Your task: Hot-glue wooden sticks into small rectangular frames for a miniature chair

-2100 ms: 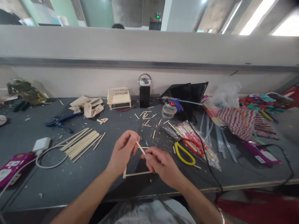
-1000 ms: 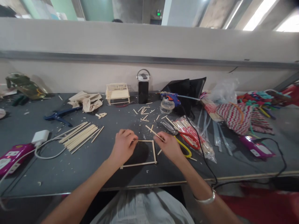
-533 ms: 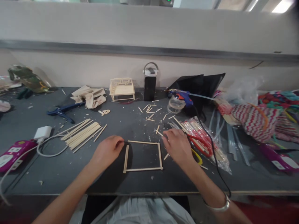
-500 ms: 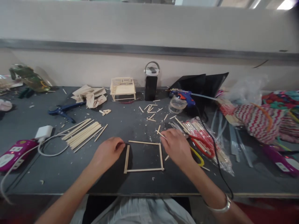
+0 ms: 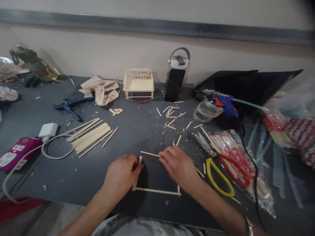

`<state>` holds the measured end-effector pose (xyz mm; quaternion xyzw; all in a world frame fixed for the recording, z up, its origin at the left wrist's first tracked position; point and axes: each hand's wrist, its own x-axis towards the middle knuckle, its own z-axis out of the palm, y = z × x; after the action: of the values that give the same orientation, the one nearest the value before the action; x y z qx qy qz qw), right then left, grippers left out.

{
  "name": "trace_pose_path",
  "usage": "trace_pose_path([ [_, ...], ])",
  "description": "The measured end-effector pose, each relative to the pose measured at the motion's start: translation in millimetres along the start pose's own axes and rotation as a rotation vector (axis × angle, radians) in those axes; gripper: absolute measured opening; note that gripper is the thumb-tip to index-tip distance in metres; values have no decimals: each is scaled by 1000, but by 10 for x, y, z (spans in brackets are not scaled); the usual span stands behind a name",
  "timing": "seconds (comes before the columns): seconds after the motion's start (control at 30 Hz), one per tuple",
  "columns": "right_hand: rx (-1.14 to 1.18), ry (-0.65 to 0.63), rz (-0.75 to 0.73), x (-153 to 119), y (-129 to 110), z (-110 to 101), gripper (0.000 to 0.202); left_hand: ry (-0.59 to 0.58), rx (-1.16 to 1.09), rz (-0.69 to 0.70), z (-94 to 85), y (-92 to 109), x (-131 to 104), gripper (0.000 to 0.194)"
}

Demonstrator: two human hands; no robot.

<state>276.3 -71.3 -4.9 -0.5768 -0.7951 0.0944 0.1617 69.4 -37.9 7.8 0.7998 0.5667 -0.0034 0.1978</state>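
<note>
A rectangle of thin wooden sticks lies flat on the dark table near its front edge. My right hand is over the rectangle's upper right corner, its fingers pinched at the right end of the top stick. That stick slants slightly, its left end near the top of the left side. My left hand is beside the left side, thumb and fingers curled close to its upper end; whether they grip anything is hidden.
Loose sticks and blue cutters lie left. A small wooden model and a phone stand at the back. Rightward are a blue glue gun, yellow-and-red-handled scissors and a plastic packet.
The view has shifted down and turned. My right hand has come in over the rectangle's upper right corner, and my left hand has moved closer to the left side.
</note>
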Motion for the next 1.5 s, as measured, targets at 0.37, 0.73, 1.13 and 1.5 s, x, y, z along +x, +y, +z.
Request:
trace_pose_path([
  [0.37, 108, 0, -5, -2, 71, 50, 18, -169, 48, -137, -154, 107, 33, 24],
  [0.73, -15, -131, -222, 267, -206, -92, 25, -177, 139, -126, -182, 146, 16, 29],
  [1.13, 39, -321, -458, 606, -172, -13, 12, -140, 93, -113, -126, 130, -56, 31],
  [1.5, 18, -266, -414, 450, -231, -107, 14, -273, 81, -51, -213, 94, -146, 36],
])
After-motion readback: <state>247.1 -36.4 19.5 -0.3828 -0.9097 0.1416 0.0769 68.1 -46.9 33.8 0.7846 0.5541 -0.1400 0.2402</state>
